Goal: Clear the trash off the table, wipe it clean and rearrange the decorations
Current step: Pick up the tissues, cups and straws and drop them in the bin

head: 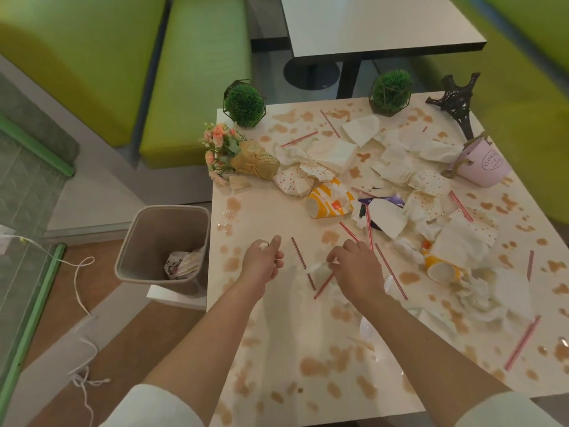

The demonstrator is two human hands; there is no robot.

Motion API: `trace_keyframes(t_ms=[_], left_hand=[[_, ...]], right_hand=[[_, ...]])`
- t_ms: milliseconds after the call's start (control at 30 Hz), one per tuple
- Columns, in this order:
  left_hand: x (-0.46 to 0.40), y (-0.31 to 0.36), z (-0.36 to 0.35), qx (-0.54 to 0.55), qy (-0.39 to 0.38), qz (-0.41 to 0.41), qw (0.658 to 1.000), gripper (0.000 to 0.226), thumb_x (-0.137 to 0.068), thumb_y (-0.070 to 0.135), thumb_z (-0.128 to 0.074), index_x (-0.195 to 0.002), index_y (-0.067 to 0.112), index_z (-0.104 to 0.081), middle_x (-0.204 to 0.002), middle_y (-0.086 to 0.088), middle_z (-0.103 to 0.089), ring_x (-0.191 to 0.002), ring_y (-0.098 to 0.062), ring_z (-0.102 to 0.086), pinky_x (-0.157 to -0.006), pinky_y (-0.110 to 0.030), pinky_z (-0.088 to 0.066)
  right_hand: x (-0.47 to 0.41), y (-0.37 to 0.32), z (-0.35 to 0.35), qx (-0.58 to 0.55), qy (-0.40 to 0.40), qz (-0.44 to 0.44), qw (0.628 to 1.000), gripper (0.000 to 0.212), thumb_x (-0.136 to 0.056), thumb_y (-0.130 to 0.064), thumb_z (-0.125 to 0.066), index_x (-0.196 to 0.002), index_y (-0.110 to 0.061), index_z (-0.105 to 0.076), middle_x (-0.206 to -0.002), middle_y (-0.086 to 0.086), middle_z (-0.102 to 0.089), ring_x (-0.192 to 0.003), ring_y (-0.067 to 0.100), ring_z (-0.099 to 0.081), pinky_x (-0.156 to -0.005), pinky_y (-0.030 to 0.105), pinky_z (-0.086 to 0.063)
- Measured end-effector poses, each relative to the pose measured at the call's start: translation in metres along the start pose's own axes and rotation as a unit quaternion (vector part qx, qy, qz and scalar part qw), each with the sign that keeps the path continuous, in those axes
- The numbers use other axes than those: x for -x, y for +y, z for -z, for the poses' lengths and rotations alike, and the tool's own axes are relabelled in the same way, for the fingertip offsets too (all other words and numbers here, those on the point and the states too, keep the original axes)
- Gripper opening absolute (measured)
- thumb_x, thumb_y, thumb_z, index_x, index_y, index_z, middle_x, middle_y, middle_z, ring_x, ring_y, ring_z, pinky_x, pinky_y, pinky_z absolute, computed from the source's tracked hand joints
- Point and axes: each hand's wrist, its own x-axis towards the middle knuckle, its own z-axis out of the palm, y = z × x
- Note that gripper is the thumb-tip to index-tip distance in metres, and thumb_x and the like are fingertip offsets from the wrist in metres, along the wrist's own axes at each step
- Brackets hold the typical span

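Note:
The white table (277, 349) is spotted with brown stains and strewn with crumpled napkins (332, 152), red straws (391, 266) and two tipped yellow paper cups (329, 201). My left hand (261, 260) hovers near the table's left edge, closed around a small white scrap. My right hand (354, 266) rests on the table, pinching a thin clear wrapper (317, 268) beside a red straw (303, 261). Decorations stand at the back: two green ball plants (244, 104), a flower bouquet (228, 152), a dark Eiffel tower model (455, 103) and a tipped pink bucket (482, 164).
A grey trash bin (144, 241) with some paper inside stands on the floor just left of the table. Green bench seats (197, 75) lie behind and to the left. Another table (385, 23) is at the back. A white cord (80, 288) trails on the floor.

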Motion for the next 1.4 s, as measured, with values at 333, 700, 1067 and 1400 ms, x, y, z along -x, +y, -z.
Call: trace_keyframes(t_ms=[333, 700, 1067, 1400], left_hand=[[-0.021, 0.014, 0.063, -0.040, 0.120, -0.028, 0.992, 0.066, -0.098, 0.062, -0.021, -0.104, 0.007, -0.057, -0.066, -0.018, -0.048, -0.059, -0.034, -0.047, -0.058, -0.030, -0.033], [-0.065, 0.030, 0.193, -0.170, 0.171, 0.035, 0.970, 0.017, -0.094, 0.017, -0.054, -0.110, 0.012, -0.055, -0.122, -0.010, -0.035, -0.098, -0.027, -0.051, -0.094, -0.036, -0.048], [-0.091, 0.029, 0.263, -0.234, 0.081, -0.030, 0.968, 0.040, -0.094, 0.029, -0.061, -0.131, 0.017, -0.055, -0.131, -0.004, -0.058, -0.114, -0.020, -0.057, -0.092, -0.028, -0.042], [-0.091, 0.035, 0.263, -0.229, 0.044, -0.044, 0.971, 0.016, -0.098, 0.036, -0.051, -0.103, 0.025, -0.060, -0.103, 0.004, -0.066, -0.092, -0.015, -0.064, -0.073, -0.029, -0.047]], right_hand=[[-0.027, -0.093, 0.020, -0.170, -0.027, -0.021, 0.985, 0.010, -0.095, -0.034, -0.058, -0.104, -0.029, -0.061, -0.091, -0.013, -0.062, -0.089, 0.008, -0.050, -0.066, 0.029, -0.038], [-0.045, -0.210, -0.019, -0.323, -0.087, -0.098, 0.937, 0.009, -0.091, -0.033, -0.064, -0.096, -0.026, -0.063, -0.083, -0.008, -0.062, -0.069, 0.011, -0.056, -0.067, 0.034, -0.049], [-0.076, -0.306, -0.062, -0.345, -0.129, -0.131, 0.921, 0.014, -0.090, -0.017, -0.062, -0.103, -0.020, -0.063, -0.086, -0.005, -0.061, -0.075, 0.005, -0.055, -0.058, 0.013, -0.036], [-0.077, -0.318, -0.081, -0.336, -0.136, -0.203, 0.909, 0.023, -0.093, -0.018, -0.059, -0.116, -0.014, -0.066, -0.109, 0.003, -0.067, -0.100, 0.016, -0.061, -0.078, 0.022, -0.041]])
